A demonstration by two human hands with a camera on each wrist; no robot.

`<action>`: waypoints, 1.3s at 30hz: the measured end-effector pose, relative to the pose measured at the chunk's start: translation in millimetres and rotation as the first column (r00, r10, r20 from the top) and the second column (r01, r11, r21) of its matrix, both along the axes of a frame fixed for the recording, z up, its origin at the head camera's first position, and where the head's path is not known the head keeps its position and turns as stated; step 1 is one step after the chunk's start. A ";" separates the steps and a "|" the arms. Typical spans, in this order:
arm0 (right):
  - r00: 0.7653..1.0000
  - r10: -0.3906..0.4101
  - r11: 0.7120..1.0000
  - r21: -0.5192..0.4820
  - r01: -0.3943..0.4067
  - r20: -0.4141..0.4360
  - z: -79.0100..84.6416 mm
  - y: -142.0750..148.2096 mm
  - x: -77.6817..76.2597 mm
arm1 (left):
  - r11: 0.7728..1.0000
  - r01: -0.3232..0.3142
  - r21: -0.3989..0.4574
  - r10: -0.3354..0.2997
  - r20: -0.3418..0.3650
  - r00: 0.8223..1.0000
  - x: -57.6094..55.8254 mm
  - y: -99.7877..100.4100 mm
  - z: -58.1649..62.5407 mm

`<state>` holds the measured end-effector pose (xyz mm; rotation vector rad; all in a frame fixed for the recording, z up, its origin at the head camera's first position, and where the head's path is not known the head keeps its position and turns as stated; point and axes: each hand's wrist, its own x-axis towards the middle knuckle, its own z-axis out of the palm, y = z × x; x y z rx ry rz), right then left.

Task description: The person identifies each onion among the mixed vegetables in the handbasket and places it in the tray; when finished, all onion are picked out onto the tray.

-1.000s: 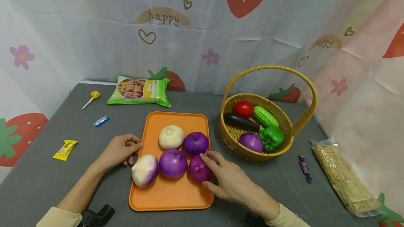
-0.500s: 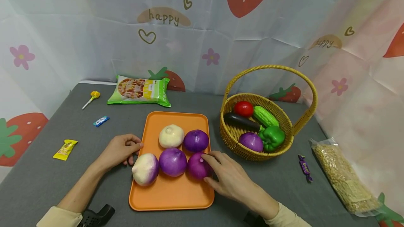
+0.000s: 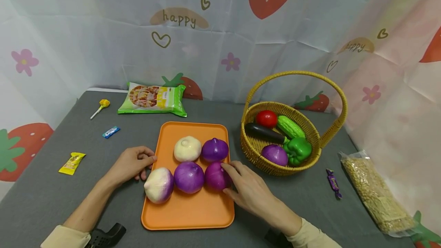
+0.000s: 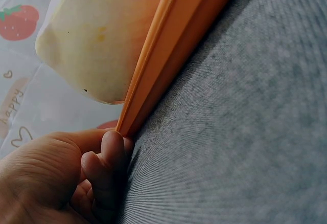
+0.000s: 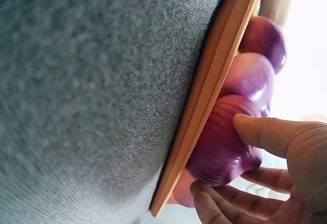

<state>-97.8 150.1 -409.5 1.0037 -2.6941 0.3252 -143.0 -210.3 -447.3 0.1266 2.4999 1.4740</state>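
On an orange tray (image 3: 187, 213) lie a red onion (image 3: 216, 176), a white turnip (image 3: 187, 149), a white-and-purple turnip (image 3: 159, 185) and two smooth purple round vegetables, one at the middle (image 3: 188, 177) and one behind the onion (image 3: 215, 149). My right hand (image 3: 253, 190) holds the onion at the tray's right side, with the thumb on its near side and fingers around the far side. The right wrist view shows the onion's pointed tip turned toward the fingers. My left hand (image 3: 132, 163) pinches the tray's left rim between thumb and curled fingers, beside the white-and-purple turnip.
A wicker basket (image 3: 248, 152) with several vegetables stands right of the tray. A green food bag (image 3: 153, 99) lies behind. Lollipop (image 3: 101, 107), blue candy (image 3: 111, 132) and yellow packet (image 3: 72, 163) lie left; purple candy (image 3: 333, 183) and a grain bag (image 3: 377, 192) lie right.
The right hand has turned the red onion on the tray, so its tip swings from facing the front to facing away, and has shifted it slightly back. The left hand stays at the rim.
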 end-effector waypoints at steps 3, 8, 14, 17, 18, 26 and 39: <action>1.000 -0.002 1.000 -0.003 0.002 0.012 0.6 -0.9 -1.2 | 1.000 -0.001 -0.001 0.001 -0.002 1.000 -0.1 0.1 0.7; 0.999 -0.015 1.000 -0.003 0.015 0.033 0.8 -1.9 -3.6 | 1.000 -0.001 -0.005 0.001 -0.004 1.000 0.1 0.2 1.0; 0.999 -0.017 1.000 0.001 0.017 0.039 -0.4 -1.6 -3.4 | 1.000 -0.002 -0.012 0.002 0.000 1.000 -0.5 0.2 -0.9; 0.998 -0.021 1.000 0.002 0.021 0.053 -0.2 -0.8 -2.7 | 1.000 0.000 -0.008 0.000 0.002 1.000 -1.1 0.4 -1.2; 0.998 -0.022 1.000 0.005 0.022 0.059 0.1 -0.6 -2.5 | 1.000 0.000 -0.005 0.000 0.002 1.000 -1.1 0.4 -1.1; 0.993 -0.033 0.999 0.019 0.031 0.110 3.1 0.1 -0.5 | 1.000 -0.002 0.000 0.002 0.004 1.000 -0.2 0.0 -0.4; 0.988 -0.081 0.996 -0.012 0.083 0.132 12.4 4.2 0.1 | 1.000 -0.007 -0.004 0.007 -0.006 1.000 -0.7 0.4 -2.1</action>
